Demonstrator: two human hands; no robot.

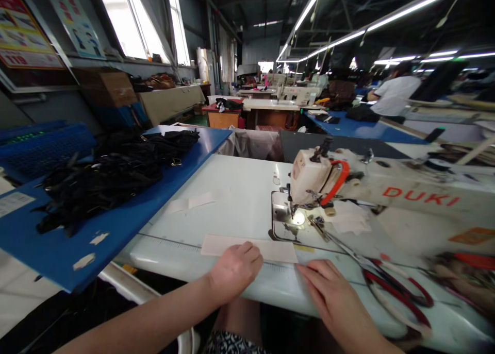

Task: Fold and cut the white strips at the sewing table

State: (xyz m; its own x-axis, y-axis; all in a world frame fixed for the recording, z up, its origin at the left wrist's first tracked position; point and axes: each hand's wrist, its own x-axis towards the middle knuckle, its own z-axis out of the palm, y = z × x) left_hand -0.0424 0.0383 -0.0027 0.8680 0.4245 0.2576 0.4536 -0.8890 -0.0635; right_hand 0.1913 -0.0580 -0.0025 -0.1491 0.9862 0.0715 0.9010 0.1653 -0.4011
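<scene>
A long pale strip (276,250), of paper or fabric, lies flat along the front edge of the white sewing machine table (240,189). My left hand (236,270) is closed, fingers curled down on the strip's middle and covering part of it. At the strip's right end, my right hand (328,292) has thumb and fingers drawn together at the corner. Just behind the strip is the DUKI sewing machine (315,179), its lamp lighting the needle plate (284,217). Red-handled scissors (386,282) lie right of my right hand, blades pointing toward the needle.
To the left, a blue table (193,158) bears a heap of black straps (112,168) with metal fittings. Two pale strips (191,202) lie on the white tabletop. Pale scraps (351,217) sit under the machine arm. Beyond are other machines and a person in white (396,94).
</scene>
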